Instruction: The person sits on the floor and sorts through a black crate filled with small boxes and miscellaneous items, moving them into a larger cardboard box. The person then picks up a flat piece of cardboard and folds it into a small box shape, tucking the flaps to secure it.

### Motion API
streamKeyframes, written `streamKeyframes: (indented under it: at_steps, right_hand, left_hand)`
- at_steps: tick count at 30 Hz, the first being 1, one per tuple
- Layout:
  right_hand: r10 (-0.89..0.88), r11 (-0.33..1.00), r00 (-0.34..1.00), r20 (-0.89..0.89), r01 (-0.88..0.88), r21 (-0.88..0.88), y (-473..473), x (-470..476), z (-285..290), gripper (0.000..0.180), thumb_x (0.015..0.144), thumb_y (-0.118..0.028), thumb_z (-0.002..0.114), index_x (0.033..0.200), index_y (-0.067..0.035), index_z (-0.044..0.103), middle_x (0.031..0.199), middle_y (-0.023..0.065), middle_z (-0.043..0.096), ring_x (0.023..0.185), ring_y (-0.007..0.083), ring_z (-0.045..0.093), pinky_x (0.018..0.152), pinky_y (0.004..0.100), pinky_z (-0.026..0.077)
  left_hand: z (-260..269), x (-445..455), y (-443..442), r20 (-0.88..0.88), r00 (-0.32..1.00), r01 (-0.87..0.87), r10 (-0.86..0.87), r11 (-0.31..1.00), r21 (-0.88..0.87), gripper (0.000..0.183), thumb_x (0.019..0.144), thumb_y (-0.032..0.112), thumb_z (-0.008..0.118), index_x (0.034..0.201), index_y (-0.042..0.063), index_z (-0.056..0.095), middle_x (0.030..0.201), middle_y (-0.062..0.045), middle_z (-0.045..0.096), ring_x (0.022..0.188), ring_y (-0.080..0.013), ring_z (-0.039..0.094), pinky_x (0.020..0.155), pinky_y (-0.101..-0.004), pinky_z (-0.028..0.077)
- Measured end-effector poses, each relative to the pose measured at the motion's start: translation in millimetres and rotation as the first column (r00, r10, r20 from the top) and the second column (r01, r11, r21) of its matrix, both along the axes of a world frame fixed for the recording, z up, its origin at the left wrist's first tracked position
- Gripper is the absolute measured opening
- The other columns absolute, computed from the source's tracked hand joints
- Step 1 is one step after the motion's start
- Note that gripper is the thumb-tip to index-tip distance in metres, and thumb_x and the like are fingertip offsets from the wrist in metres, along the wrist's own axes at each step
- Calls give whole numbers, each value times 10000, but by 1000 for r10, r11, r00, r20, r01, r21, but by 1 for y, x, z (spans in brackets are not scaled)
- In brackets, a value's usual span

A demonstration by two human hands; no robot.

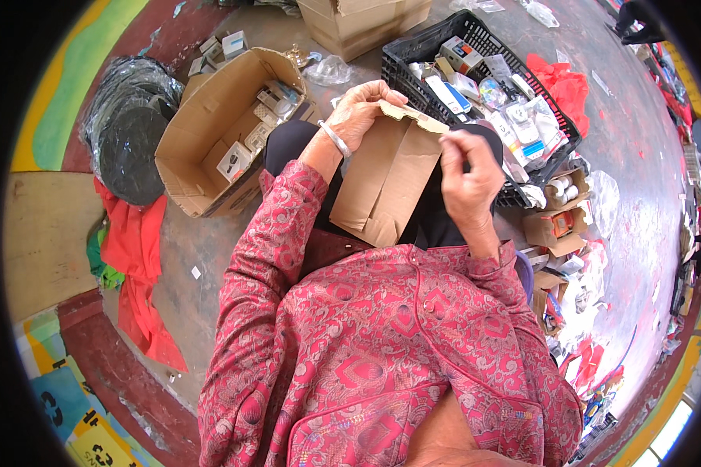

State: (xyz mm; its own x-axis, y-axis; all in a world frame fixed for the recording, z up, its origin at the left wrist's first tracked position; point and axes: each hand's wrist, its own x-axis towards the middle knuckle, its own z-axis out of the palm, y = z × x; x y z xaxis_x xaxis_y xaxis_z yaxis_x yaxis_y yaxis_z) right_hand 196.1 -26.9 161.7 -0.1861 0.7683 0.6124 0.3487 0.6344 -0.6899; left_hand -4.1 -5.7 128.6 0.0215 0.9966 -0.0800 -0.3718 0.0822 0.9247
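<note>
A small brown cardboard box (388, 175) stands upright between my knees, its seamed side facing up to me and a small flap folded near its lower end. Along its far edge runs a pale cardboard strip (415, 118) with a ragged, notched outline. My left hand (359, 114), with a light bangle at the wrist, grips the strip's left end, the fingers curled over it. At the other end, my right hand (470, 169) pinches the strip's corner between thumb and forefinger; this hand is slightly blurred. Whether the strip is joined to the box, I cannot tell.
On the left, an open carton (201, 146) contains small boxed goods. A black plastic crate (473, 29) full of packaged items stands ahead to the right. Small open boxes (555, 227) sit beside my right knee. Red cloth (134, 233) and a plastic-wrapped bundle (134, 134) lie far left.
</note>
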Motion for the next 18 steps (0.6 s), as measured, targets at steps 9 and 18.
streamKeyframes:
  at_steps: [9,18]
  right_hand:
    - [373,629,918,-132,-354,-692,50,-7,0,481,756,-249,677,1128,28,551,999,109,617,910,150,573,825,257,424]
    - [309,639,920,-239,-387,-665,40,-13,-17,374,772,-143,635,1087,42,550,980,111,616,839,137,595,773,255,462]
  left_hand:
    - [-4,1,4,8,1000,1,-1,1000,9,202,802,-3,544,1001,26,569,1017,-82,593,916,-144,573,826,-268,463]
    - [-14,16,-27,-732,614,-147,296,954,263,618,727,143,659,1248,-29,373,1153,-170,478,1093,-252,467,942,-326,371]
